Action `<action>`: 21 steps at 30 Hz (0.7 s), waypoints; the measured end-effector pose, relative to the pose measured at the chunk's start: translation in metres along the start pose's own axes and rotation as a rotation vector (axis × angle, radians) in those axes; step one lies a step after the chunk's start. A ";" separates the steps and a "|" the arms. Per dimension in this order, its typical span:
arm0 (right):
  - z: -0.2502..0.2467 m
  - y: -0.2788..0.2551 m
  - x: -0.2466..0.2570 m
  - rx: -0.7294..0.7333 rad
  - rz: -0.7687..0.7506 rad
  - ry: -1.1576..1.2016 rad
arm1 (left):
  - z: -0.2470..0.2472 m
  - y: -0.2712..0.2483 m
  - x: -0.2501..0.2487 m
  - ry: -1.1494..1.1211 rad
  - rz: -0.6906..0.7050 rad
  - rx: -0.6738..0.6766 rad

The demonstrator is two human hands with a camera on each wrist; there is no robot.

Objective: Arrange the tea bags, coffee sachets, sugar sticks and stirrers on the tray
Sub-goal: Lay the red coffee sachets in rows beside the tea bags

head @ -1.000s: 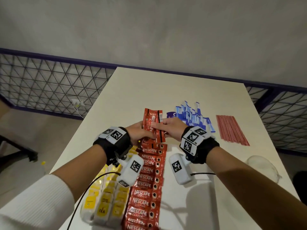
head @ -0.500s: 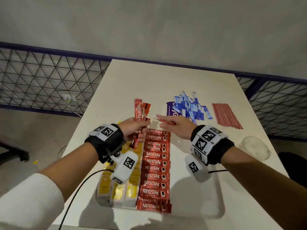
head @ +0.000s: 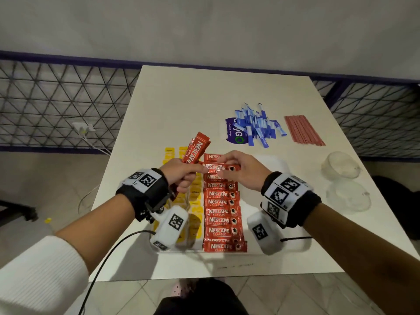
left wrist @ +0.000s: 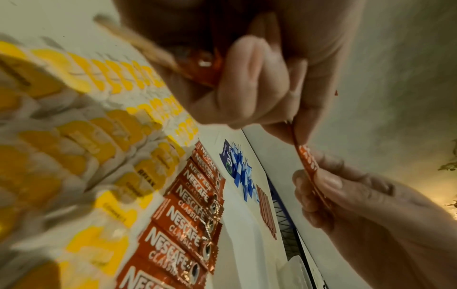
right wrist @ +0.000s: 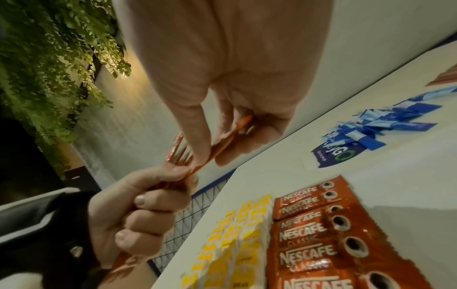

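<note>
My left hand [head: 187,176] grips a bundle of red coffee sachets [head: 196,148] that points up and away. My right hand [head: 242,171] pinches a single coffee sachet [head: 221,168] and holds it flat, just above the far end of the sachet column [head: 221,212] on the clear tray [head: 275,161]. The left end of this sachet [left wrist: 306,162] meets my left fingers [left wrist: 247,78]. Yellow tea bags [head: 195,201] lie in rows to the left of the column. Beyond the tray are blue sugar sticks [head: 256,126] and red stirrers [head: 302,130].
A purple packet [head: 234,133] lies under the sugar pile. Two clear bowls [head: 341,165] stand near the table's right edge. A wire fence [head: 56,105] runs behind and beside the white table [head: 181,98].
My right hand has drawn one sachet from the bundle and turned it flat over the column's far end. The bundle in my left hand has tilted to the right.
</note>
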State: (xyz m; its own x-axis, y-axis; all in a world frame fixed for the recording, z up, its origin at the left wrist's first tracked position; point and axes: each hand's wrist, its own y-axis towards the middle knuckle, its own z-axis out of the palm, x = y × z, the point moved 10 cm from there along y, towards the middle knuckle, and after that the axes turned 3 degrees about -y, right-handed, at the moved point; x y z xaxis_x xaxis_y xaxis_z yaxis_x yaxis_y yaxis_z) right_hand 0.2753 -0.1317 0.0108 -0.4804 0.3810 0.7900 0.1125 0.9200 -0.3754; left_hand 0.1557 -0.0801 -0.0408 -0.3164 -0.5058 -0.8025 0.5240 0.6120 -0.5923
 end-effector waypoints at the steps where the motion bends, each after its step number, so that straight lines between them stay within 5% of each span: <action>1: -0.004 -0.001 -0.005 -0.022 0.017 0.014 | -0.001 -0.002 0.003 -0.001 -0.005 0.002; 10: -0.012 -0.018 -0.050 -0.041 0.122 0.290 | -0.001 -0.004 0.026 0.097 -0.021 -0.037; 21: -0.001 -0.023 -0.129 -0.164 0.346 0.407 | 0.011 0.006 0.020 0.731 0.050 -0.139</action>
State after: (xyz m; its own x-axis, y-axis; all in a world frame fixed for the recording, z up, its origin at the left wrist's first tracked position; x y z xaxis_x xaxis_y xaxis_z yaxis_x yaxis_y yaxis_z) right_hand 0.3358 -0.2017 -0.0819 -0.0206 0.6385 0.7693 0.3532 0.7246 -0.5919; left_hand 0.1610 -0.0934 -0.0596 -0.7657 0.0283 -0.6426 0.4617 0.7197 -0.5185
